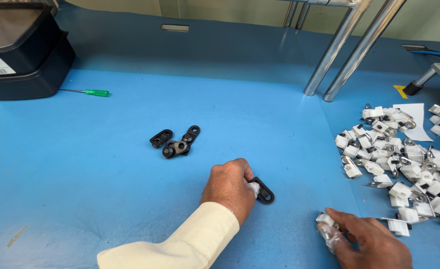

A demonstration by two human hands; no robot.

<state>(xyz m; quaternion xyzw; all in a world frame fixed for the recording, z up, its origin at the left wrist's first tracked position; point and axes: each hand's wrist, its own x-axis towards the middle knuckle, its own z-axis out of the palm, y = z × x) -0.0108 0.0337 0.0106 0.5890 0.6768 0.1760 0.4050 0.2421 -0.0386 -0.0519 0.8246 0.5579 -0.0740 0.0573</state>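
Head view. The step in hand looks like pairing parts: one black link plate and one white clip are each being taken up at once.

The left hand (230,187) sits just below the middle of the blue worktop (80,164), knuckles up, cream sleeve (180,244) running in from 7 o'clock. Its fingers are curled together and pinched on the near end of a black link plate (265,191), which lies flat and pokes out of the hand toward 3 o'clock; something small and white shows at the fingertips, too hidden to tell what.

The right hand (367,239) lies at 5 o'clock near the lower edge, palm down, fingers pointing toward 9 o'clock. Its fingertips, one wrapped in clear film, are closed on a small white clip (324,219) at the near edge of the pile of white clips and metal tabs (404,164) that spreads along the right side toward 3 o'clock.

A judgement only: the next move would call for lifting both parts off the worktop and bringing the hands, now well apart, together.

Three more black link plates (176,142) lie loose near the centre, at 11 o'clock from the left hand. A green-handled screwdriver (93,92) rests at 10 o'clock beside stacked black bins (25,65). Two metal tubes (349,50) slant up at 1 o'clock.
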